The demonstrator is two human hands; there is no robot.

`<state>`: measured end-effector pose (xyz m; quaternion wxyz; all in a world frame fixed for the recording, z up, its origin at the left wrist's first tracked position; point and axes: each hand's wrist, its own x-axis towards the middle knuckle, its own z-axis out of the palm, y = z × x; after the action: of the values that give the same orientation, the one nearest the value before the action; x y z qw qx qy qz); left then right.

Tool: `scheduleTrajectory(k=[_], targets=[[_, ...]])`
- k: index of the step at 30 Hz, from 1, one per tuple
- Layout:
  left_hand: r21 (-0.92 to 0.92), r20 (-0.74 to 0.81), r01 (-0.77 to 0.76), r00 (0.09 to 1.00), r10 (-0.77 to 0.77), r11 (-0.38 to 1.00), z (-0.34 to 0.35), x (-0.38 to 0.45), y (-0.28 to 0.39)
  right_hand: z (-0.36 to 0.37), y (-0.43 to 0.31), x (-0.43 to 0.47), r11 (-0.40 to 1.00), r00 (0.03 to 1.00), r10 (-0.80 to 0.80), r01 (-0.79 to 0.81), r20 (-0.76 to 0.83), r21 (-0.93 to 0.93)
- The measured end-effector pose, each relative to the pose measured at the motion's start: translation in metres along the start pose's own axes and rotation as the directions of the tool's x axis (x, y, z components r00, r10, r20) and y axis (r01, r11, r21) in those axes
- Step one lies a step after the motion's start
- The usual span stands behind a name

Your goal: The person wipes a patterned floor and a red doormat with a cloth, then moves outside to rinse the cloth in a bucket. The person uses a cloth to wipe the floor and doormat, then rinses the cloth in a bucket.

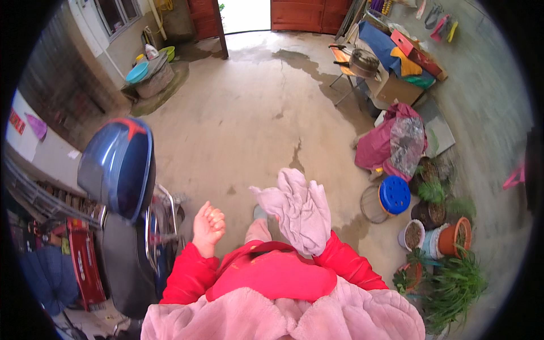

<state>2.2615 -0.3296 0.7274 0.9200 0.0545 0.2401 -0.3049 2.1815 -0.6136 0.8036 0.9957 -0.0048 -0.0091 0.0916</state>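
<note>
My left hand (208,224) is held up in front of me with its fingers curled in, and nothing shows in it. It is to the left of my body, near the chrome rail (171,208) of a parked scooter. In front of my right side hangs a crumpled pale pink cloth (300,210). My right hand is almost wholly hidden under that cloth, at the end of a red sleeve (346,261), and has hold of it. Below both hands is a red apron (272,272). One of my feet (260,212) shows on the concrete floor (238,127).
At left stands the scooter with a blue top box (121,168) and black seat (128,265). A blue-topped stool (394,194), potted plants (454,238) and a maroon-covered object (389,142) line the right wall. Ahead, a red door (297,16) stands partly ajar; wet patches (299,63) mark the floor.
</note>
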Motion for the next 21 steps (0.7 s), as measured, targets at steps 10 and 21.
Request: scheduleTrajectory(k=[10, 21], targets=[[0.306, -0.05, 0.168, 0.986, -0.161, 0.937, 0.267, 0.345, 0.129, 0.023, -0.152, 0.283, 0.485, 0.963, -0.213, 0.25, -0.164, 0.838], [0.25, -0.12, 0.065, 0.992, -0.036, 0.966, 0.449, 0.687, 0.301, -0.05, -0.343, 0.694, 0.952, 0.958, -0.251, 0.219, -0.14, -0.212]])
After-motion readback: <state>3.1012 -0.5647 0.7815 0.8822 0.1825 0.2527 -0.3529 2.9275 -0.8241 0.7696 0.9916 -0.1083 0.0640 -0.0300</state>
